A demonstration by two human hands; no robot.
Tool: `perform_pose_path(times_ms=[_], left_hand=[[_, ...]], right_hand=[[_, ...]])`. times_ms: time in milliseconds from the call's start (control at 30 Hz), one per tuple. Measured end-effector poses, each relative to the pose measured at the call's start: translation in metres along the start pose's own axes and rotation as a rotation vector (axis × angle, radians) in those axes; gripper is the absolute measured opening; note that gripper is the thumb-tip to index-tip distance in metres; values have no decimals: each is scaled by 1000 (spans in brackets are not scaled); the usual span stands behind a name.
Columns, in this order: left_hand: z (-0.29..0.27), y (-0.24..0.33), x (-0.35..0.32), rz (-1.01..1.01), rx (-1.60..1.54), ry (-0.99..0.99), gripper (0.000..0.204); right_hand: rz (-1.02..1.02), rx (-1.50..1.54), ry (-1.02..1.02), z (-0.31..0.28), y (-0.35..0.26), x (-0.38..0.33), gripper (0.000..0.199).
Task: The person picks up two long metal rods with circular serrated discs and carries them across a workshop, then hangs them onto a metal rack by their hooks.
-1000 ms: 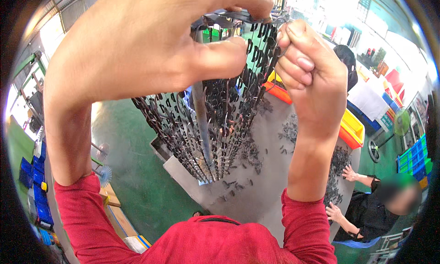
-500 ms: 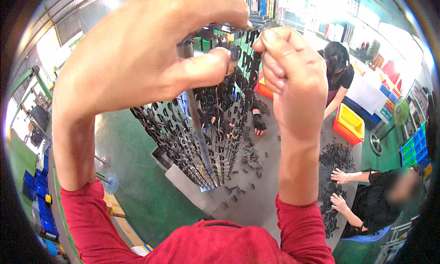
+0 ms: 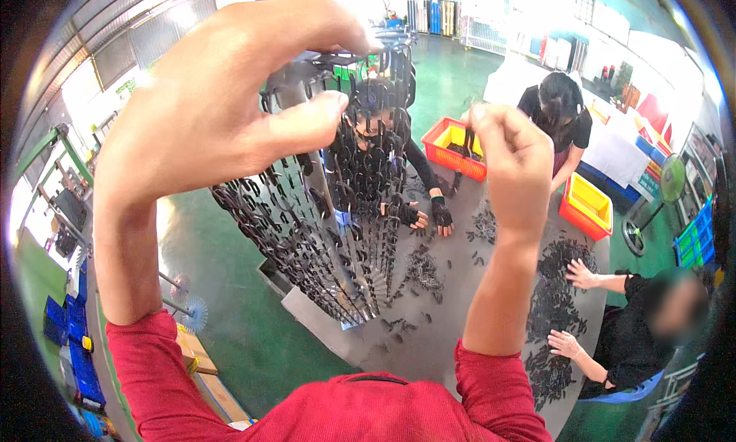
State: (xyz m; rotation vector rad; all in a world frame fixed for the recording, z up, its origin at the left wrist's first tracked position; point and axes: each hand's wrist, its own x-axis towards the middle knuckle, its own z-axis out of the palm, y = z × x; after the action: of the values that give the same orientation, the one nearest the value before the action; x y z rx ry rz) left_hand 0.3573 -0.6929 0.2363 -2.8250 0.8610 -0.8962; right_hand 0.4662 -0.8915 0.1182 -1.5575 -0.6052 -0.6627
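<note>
A tall rack of hanging strands strung with small black hook-shaped parts [image 3: 295,235] stands before me, fanned around a grey pole. My left hand [image 3: 222,97] is raised at its top, fingers curved and thumb apart, with the rack's upper rim near the fingertips. It holds nothing I can see. To the right of the rack my right hand [image 3: 510,162] is closed in a pinch. A short strand of black parts [image 3: 468,141] hangs just below its fingertips. The thin top of that strand is hard to make out.
Loose black parts [image 3: 552,319] are heaped on the grey table [image 3: 429,342]. Across it, a person's gloved hands [image 3: 418,214] rest behind the rack. Another person's bare hands [image 3: 571,342] lie on the right-hand heap. Orange-and-yellow bins [image 3: 586,206] stand along the far side.
My right hand has moved right and down, away from the rack, with black parts hanging from it. My left hand has shifted slightly left. The gloved hands are now more in sight.
</note>
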Motion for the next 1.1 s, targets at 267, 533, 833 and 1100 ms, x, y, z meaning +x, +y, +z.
perform_pose_path(times_ms=[267,533,833,1100], left_hand=[[-1,-6,0,-60,-28,-43,47],[-12,-10,-1,63,61,-111,57],[-6,3,0,-59,36,-55,42],[-21,-2,1,-16,12,-132,38]], right_hand=[[-154,327,-64,26,-13,-1,19],[-233,404,-32,52,-27,6,10],[-8,550,-77,57,-35,0,11],[56,704,-76,56,-47,3,10]])
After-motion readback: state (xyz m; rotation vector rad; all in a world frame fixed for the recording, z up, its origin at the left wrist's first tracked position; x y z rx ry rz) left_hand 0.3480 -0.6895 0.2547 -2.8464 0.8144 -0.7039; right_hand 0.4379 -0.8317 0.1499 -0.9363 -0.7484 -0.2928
